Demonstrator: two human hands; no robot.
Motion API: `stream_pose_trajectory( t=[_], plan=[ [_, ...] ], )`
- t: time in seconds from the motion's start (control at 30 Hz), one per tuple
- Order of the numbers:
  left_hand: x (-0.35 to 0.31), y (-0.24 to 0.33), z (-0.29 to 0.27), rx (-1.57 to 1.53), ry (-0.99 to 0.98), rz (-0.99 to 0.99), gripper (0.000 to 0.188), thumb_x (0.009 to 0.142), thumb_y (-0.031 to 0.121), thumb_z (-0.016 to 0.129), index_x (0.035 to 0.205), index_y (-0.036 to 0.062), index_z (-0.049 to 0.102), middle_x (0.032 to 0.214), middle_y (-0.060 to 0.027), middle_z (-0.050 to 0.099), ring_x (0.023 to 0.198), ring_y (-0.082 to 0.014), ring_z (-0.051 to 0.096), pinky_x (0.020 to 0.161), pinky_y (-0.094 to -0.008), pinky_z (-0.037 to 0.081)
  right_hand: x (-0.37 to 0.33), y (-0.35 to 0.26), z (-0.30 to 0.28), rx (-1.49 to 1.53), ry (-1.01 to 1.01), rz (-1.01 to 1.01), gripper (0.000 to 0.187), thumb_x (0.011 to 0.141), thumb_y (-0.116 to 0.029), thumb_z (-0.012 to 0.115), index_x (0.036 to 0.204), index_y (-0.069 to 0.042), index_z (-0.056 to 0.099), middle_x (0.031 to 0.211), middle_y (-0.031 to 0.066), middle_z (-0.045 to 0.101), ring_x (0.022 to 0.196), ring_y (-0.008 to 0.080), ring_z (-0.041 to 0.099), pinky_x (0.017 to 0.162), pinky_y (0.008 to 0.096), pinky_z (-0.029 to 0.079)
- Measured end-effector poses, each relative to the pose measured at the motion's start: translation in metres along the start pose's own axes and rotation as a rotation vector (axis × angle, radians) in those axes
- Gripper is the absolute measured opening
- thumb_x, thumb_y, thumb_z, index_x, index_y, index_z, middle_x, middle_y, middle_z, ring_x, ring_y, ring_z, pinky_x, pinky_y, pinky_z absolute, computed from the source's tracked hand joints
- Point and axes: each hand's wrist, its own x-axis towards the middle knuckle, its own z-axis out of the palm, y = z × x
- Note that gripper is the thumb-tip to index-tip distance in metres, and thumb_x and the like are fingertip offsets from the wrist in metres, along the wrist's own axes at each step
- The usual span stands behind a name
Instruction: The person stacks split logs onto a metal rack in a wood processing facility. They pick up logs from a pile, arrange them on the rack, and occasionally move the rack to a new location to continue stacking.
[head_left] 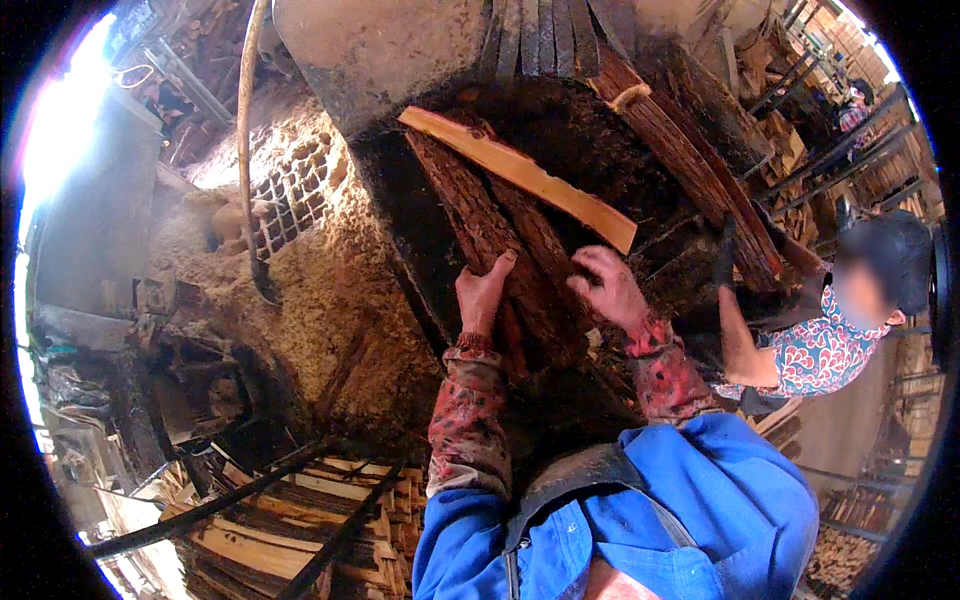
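Observation:
My left hand (484, 290) is closed on the left edge of a long bark-covered wood slab (462, 205), its thumb lying on the rough brown bark. Close beside it is a second bark slab (535, 240). My right hand (612, 288) is to the right of this second slab, fingers loosely bent and apart; I see nothing held in it. A pale sawn strip of wood (530, 175) lies slantwise across the far part of the slabs, beyond both hands. All of these are over a dark, dirty work surface (400, 190).
At the right, a co-worker in a patterned shirt (825, 350) has dark-gloved hands at other bark slabs (690, 150). Dark hanging strips (545, 40) are at the far side. Sawdust (340, 300), a grate (290, 205) and a long-handled tool (246, 130) are left; stacked boards (290, 530) stand lower left.

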Motion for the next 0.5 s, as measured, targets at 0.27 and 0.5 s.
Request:
stream_pose_trajectory(
  t=[0.27,0.5],
  plan=[
    [0.014,-0.015,0.001,0.057,0.043,0.015,0.062,0.072,0.036,0.084,0.108,-0.0095,0.064,0.107,-0.0136,0.069,0.095,-0.021,0.065,0.085,-0.0339,0.05,0.062,0.075,0.006,-0.409,0.081,0.171,0.057,0.077,-0.019,0.075,0.128,-0.007,0.055,0.132,0.0137,0.049,0.12,0.0353,0.05,0.102,0.0492,0.04],
    [-0.003,0.004,-0.014,0.007,-0.028,0.021,0.063,0.072,0.039,0.084,0.108,-0.0093,0.064,0.106,-0.0138,0.07,0.096,-0.0215,0.066,0.085,-0.0338,0.051,0.068,0.049,-0.026,-0.301,-0.009,0.156,0.038,0.087,-0.022,0.063,0.118,0.0,0.06,0.11,0.0224,0.064,0.102,0.038,0.062,0.086,0.0421,0.052]
  ],
)
